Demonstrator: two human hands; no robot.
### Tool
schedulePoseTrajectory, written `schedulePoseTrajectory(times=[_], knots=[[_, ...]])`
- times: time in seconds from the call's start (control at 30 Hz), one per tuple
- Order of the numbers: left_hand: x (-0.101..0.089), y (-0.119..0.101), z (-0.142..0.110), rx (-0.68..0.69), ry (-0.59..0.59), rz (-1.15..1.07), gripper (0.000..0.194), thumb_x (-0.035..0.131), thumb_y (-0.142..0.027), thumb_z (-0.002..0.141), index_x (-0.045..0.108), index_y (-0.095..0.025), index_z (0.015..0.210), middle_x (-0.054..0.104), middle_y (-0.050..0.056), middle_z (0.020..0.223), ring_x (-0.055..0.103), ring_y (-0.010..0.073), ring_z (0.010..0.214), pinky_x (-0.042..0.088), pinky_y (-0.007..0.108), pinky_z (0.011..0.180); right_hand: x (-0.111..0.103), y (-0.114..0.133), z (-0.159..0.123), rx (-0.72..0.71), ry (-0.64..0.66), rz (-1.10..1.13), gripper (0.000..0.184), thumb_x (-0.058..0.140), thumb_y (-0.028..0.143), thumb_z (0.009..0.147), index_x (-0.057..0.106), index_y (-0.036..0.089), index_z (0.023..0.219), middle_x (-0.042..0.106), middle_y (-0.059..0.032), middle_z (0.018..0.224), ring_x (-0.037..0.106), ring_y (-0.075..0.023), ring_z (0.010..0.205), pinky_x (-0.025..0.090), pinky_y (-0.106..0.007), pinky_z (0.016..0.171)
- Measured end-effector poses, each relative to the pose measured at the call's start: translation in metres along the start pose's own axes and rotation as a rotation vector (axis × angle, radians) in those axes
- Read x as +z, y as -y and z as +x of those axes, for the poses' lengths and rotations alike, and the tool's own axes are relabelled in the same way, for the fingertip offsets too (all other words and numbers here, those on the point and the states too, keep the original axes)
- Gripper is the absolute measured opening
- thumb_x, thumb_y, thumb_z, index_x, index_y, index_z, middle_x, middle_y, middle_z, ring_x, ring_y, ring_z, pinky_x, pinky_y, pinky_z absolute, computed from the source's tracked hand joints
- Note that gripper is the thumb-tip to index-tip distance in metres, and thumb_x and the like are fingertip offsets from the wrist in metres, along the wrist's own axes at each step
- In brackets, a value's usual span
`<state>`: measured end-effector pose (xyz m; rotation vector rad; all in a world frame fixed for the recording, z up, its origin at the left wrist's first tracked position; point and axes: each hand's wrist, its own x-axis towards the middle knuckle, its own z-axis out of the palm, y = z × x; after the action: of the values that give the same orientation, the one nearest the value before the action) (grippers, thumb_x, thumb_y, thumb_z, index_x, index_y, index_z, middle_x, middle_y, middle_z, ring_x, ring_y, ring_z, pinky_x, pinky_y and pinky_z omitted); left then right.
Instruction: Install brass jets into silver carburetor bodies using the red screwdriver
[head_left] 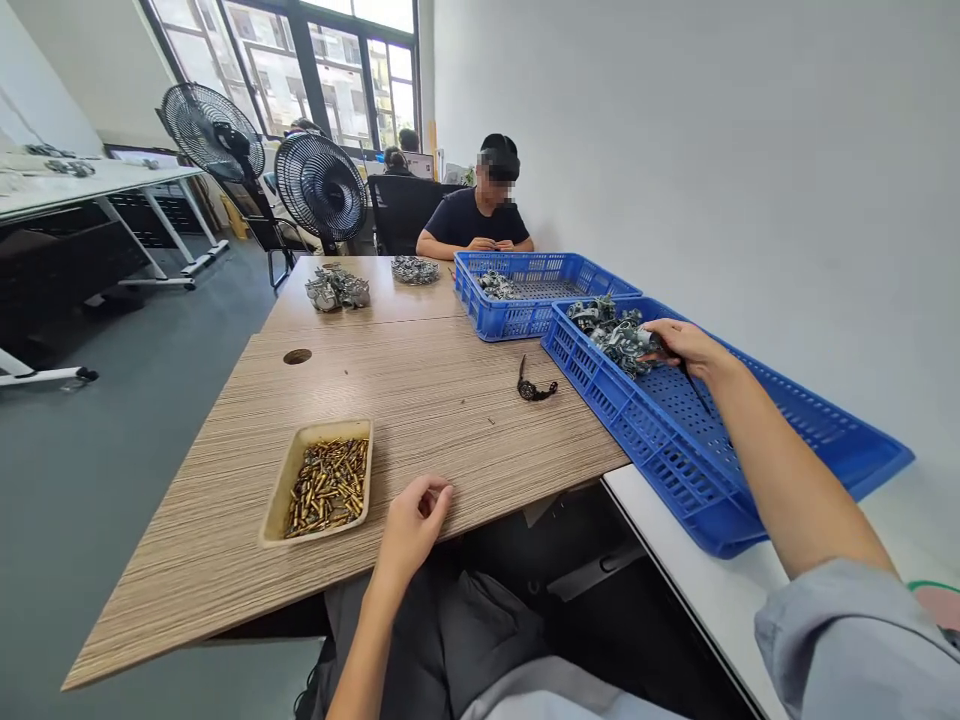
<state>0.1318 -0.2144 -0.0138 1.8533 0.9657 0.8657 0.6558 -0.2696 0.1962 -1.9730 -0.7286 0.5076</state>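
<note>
My right hand [684,345] reaches into the near blue crate [757,450] and closes on one of the grey metal parts [615,335] piled at its far end. A thin dark strap or cable hangs from under that hand. My left hand [414,520] rests at the near edge of the wooden table [405,400], fingers curled in loosely, with nothing showing in them. Just to its left sits a beige tray [321,485] full of small brass screws. A small black part [534,388] lies on the table between the tray and the crate.
A second blue crate [536,290] with metal parts stands farther back. Two heaps of metal parts [337,290] lie at the table's far end, where another person [480,210] sits. Two black fans [319,185] stand behind. A cable hole [298,356] is in the tabletop.
</note>
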Motion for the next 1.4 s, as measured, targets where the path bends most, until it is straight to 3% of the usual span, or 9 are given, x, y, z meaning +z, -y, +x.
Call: schedulePoseTrajectory(times=[0.17, 0.4, 0.57, 0.73, 0.87, 1.0, 1.13, 1.2, 1.4], knots=[[0.0, -0.001, -0.001, 0.016, -0.018, -0.005, 0.037, 0.061, -0.053, 0.1, 0.076, -0.02, 0.093, 0.069, 0.002, 0.075, 0.058, 0.0165, 0.067, 0.043, 0.029, 0.066, 0.038, 0.031, -0.041, -0.156, 0.18, 0.039, 0.038, 0.076, 0.048, 0.092, 0.072, 0.021, 0.118, 0.079, -0.0098, 0.098, 0.076, -0.0207, 0.068, 0.016, -0.021, 0.04], [0.001, -0.002, -0.003, 0.011, -0.065, -0.025, 0.028, 0.068, -0.044, 0.098, 0.075, -0.018, 0.105, 0.073, 0.004, 0.085, 0.062, 0.0163, 0.074, 0.049, 0.029, 0.071, 0.159, 0.015, -0.101, -0.072, 0.769, 0.099, 0.043, 0.078, 0.051, 0.085, 0.072, 0.02, 0.114, 0.071, -0.0056, 0.074, 0.057, -0.0149, 0.054, 0.015, -0.02, 0.038], [0.004, 0.003, -0.008, 0.095, -0.213, -0.023, 0.08, 0.091, -0.042, 0.083, 0.055, -0.02, 0.15, 0.064, 0.017, 0.149, 0.063, 0.0296, 0.133, 0.056, 0.044, 0.107, 0.252, -0.017, -0.144, 0.017, 0.981, 0.116, 0.046, 0.083, 0.049, 0.08, 0.072, 0.02, 0.114, 0.064, 0.0001, 0.069, 0.051, -0.0119, 0.054, 0.016, -0.018, 0.038], [0.009, 0.004, -0.011, 0.173, -0.213, 0.061, 0.102, 0.099, -0.042, 0.075, 0.044, -0.02, 0.158, 0.057, 0.019, 0.156, 0.054, 0.0362, 0.148, 0.044, 0.056, 0.127, 0.31, -0.033, -0.169, 0.131, 1.174, 0.158, 0.042, 0.087, 0.053, 0.077, 0.068, 0.02, 0.095, 0.059, 0.0017, 0.067, 0.045, -0.0087, 0.051, 0.014, -0.016, 0.038], [0.013, 0.005, -0.009, 0.152, -0.224, 0.121, 0.073, 0.088, -0.03, 0.082, 0.053, -0.019, 0.145, 0.066, 0.017, 0.14, 0.063, 0.0343, 0.133, 0.052, 0.055, 0.119, 0.319, -0.03, -0.166, 0.081, 1.145, 0.065, 0.046, 0.087, 0.061, 0.081, 0.069, 0.02, 0.095, 0.059, 0.0002, 0.071, 0.052, -0.0102, 0.05, 0.011, -0.018, 0.039], [0.017, 0.004, -0.009, 0.102, -0.26, 0.142, 0.072, 0.085, -0.031, 0.082, 0.053, -0.017, 0.145, 0.066, 0.018, 0.139, 0.062, 0.0357, 0.133, 0.052, 0.056, 0.119, 0.305, -0.028, -0.142, -0.147, 1.05, -0.209, 0.056, 0.073, 0.074, 0.091, 0.07, 0.021, 0.107, 0.075, -0.0104, 0.099, 0.071, -0.0189, 0.061, 0.017, -0.024, 0.042], [0.016, 0.003, -0.002, 0.082, -0.244, 0.149, 0.086, 0.082, -0.033, 0.085, 0.043, -0.017, 0.161, 0.061, 0.02, 0.153, 0.057, 0.0372, 0.145, 0.047, 0.057, 0.127, 0.284, -0.049, -0.11, -0.598, 0.465, -0.63, 0.037, 0.064, 0.059, 0.096, 0.067, 0.022, 0.093, 0.076, -0.0119, 0.091, 0.07, -0.0265, 0.076, 0.041, -0.032, 0.062], [0.015, 0.001, 0.005, 0.07, -0.207, 0.174, 0.093, 0.081, -0.034, 0.086, 0.039, -0.017, 0.167, 0.059, 0.02, 0.157, 0.055, 0.0383, 0.147, 0.046, 0.058, 0.128, 0.277, -0.066, -0.097, -0.672, 0.258, -0.789, 0.031, 0.063, 0.054, 0.096, 0.066, 0.023, 0.093, 0.075, -0.0135, 0.095, 0.07, -0.0308, 0.086, 0.043, -0.036, 0.068], [0.015, -0.004, 0.032, 0.035, -0.099, 0.273, 0.093, 0.079, -0.04, 0.088, 0.04, -0.013, 0.168, 0.063, 0.021, 0.152, 0.058, 0.0408, 0.143, 0.048, 0.059, 0.123, 0.27, -0.098, -0.085, -0.714, 0.281, -0.774, 0.026, 0.056, 0.047, 0.101, 0.067, 0.024, 0.1, 0.074, -0.0142, 0.106, 0.068, -0.0312, 0.091, 0.045, -0.039, 0.077]])
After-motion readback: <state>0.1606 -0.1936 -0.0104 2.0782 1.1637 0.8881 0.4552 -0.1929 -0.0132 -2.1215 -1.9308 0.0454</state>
